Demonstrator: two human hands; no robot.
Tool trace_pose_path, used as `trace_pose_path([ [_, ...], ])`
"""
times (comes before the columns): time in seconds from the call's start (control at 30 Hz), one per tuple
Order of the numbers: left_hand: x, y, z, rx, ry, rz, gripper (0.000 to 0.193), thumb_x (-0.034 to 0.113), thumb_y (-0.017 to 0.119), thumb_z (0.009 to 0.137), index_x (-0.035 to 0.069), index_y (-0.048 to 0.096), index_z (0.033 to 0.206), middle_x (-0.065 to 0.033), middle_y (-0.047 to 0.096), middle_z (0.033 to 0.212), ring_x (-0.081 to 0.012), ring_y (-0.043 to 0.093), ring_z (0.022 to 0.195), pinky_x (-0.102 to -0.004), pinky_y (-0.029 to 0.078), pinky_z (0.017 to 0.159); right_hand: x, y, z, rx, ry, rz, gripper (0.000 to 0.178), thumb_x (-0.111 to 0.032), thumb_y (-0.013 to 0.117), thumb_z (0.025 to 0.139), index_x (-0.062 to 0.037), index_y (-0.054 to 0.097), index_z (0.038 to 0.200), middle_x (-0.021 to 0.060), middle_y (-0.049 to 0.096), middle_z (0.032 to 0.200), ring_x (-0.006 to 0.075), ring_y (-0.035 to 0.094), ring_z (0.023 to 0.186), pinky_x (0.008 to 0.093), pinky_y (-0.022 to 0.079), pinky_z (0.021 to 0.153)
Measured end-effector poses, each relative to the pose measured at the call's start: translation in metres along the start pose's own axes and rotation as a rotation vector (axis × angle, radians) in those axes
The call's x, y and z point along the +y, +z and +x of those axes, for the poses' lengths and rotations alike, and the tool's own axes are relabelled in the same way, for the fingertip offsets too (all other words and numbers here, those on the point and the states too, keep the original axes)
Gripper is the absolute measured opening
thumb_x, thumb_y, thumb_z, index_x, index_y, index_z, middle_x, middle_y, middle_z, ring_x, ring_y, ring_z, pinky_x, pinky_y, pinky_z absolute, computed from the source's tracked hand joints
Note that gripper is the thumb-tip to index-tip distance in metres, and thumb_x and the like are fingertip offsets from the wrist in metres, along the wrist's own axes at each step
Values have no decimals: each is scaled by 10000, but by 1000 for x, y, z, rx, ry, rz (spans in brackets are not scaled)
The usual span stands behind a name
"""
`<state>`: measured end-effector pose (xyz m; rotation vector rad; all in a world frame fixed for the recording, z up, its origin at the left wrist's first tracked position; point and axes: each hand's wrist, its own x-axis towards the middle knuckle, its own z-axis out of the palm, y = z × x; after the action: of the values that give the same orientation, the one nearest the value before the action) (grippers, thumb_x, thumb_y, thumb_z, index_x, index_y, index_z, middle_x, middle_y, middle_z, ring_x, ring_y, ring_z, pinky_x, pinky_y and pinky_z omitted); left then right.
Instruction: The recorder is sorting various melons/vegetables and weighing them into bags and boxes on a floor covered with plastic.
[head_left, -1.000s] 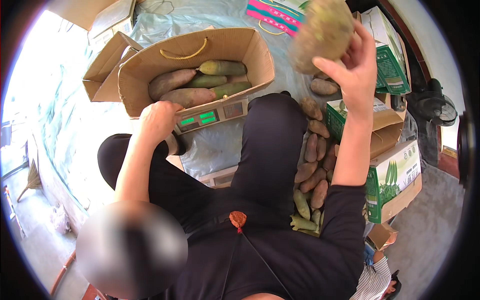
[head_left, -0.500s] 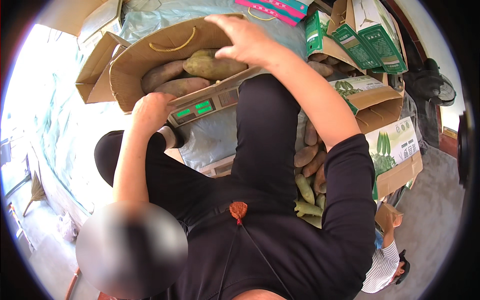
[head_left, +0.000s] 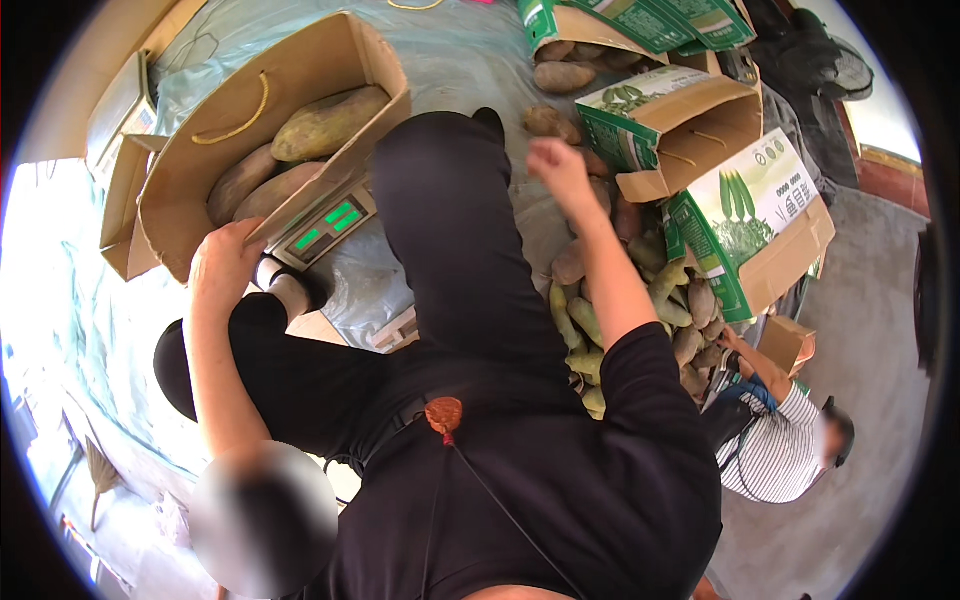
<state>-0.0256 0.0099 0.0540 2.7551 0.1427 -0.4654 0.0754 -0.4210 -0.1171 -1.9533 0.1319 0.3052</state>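
An opened cardboard carton [head_left: 318,55] with a yellow rope handle [head_left: 262,108] holds several large, long vegetables [head_left: 328,124], one yellowish green, others reddish brown. It sits on a scale [head_left: 325,226] with lit green digits. My left hand [head_left: 222,262] is closed on the carton's near left corner. Away to the right, my right hand [head_left: 562,172] is over the floor beside a heap of similar vegetables [head_left: 575,320]. Nothing shows in it; its fingers are partly turned away and blurred, so their closure is unclear.
Green-and-white printed cartons [head_left: 748,225] stand beside the heap at right, one lying open [head_left: 700,125]. Another person [head_left: 775,430] in a striped shirt is at lower right, near a small brown box [head_left: 785,345]. A black fan [head_left: 845,65] stands at upper right. Plastic sheeting [head_left: 455,60] covers the floor.
My right hand has left the carton's far right side and swung right toward the heap. My left hand stays on the carton's corner. The view has turned to the right.
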Motion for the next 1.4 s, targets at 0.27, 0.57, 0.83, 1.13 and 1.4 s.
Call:
trace_pose_path([
  [0.27,6,0,5,-62,-53,-44,337,103,627,769,40,633,1100,-196,650,951,-352,615,889,-381,467,793,161,-28,-96,25,386,-516,325,-167,697,737,-36,639,1029,138,671,929,294,628,930,367,490,832],
  [0.57,12,3,9,-74,-93,-85,370,93,624,774,17,616,1136,-195,655,980,-309,637,900,-349,468,816,161,-79,-73,174,803,-676,658,-262,709,769,-125,415,1342,110,401,1396,318,394,1269,405,370,1030],
  [0.83,10,9,14,-103,-105,-83,382,101,638,767,12,615,1138,-188,656,984,-293,637,895,-341,469,812,144,-44,-80,134,660,-799,675,-321,719,749,-160,424,1335,88,425,1366,288,384,1266,419,356,1034],
  [1.13,13,7,14,-79,-74,-60,383,105,654,749,35,624,1124,-187,652,954,-311,631,880,-348,469,794,166,-7,-51,268,657,-503,722,-403,756,678,-69,488,1258,160,442,1336,316,431,1231,398,376,1013],
  [1.4,20,7,21,-108,-48,-84,355,158,673,763,57,631,1101,-161,646,1017,-339,609,937,-387,469,817,207,35,-21,193,639,-149,723,-363,791,622,42,527,1159,197,582,1164,318,576,1069,377,439,928],
])
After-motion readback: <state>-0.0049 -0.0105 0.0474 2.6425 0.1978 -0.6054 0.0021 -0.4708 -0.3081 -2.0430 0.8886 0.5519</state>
